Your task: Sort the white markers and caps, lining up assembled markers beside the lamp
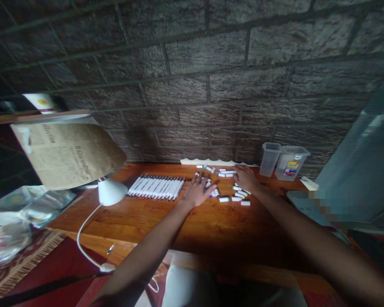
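A wooden desk (211, 226) stands against a dark brick wall (211, 85), seen from above by the person sitting at it. Both bare arms reach forward.

The left hand (196, 192) lies palm down with its fingers spread flat, closed on nothing. The right hand (245, 178) rests palm down just beside it; whether its fingers hold anything cannot be told.

Both hands touch a scatter of short white marker pieces (233, 197) with coloured ends at the middle back of the desk. There are more than ten, too small to count exactly.

Left of the hands lies one neat row of white markers (156, 187), side by side, about a dozen or more.

Two clear plastic tubs (291, 163) stand at the back right. One white lamp (112, 192) with a newsprint shade (70, 155) stands at the left.
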Demonstrator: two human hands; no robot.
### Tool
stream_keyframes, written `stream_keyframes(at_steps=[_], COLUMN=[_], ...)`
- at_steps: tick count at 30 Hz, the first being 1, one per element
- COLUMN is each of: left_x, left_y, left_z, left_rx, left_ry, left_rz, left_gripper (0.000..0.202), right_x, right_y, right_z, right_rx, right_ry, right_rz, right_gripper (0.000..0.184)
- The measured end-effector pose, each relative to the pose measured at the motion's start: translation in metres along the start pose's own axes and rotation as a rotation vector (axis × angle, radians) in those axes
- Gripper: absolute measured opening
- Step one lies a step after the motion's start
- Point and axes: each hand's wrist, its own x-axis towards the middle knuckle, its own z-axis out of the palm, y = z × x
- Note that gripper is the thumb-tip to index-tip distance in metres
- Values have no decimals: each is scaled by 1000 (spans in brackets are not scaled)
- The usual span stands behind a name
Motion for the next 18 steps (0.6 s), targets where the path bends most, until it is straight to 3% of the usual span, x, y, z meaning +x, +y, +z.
stream_keyframes(at_steps=[2, 6, 10, 14, 18], left_x=[-3, -7, -7, -15, -24], left_y=[2, 8, 7, 1, 3], left_z=[0, -5, -13, -19, -21], left_rx=[-39, -121, -141, -222, -324], left_ry=[-4, 11, 42, -7, -94], left_rz=[137, 406, 355, 235, 302], left_gripper=[69, 57, 57, 67, 68], right_x=[15, 21, 5, -20, -37], right_y=[7, 12, 15, 10, -14], right_z=[-1, -5, -13, -19, -20], right_rx=[-43, -54, -8, 402, 1004], right_ry=[-97, -155, -88, 189, 233], right_rz=[-28, -83, -86, 59, 93], right_gripper=[41, 30, 29, 30, 37])
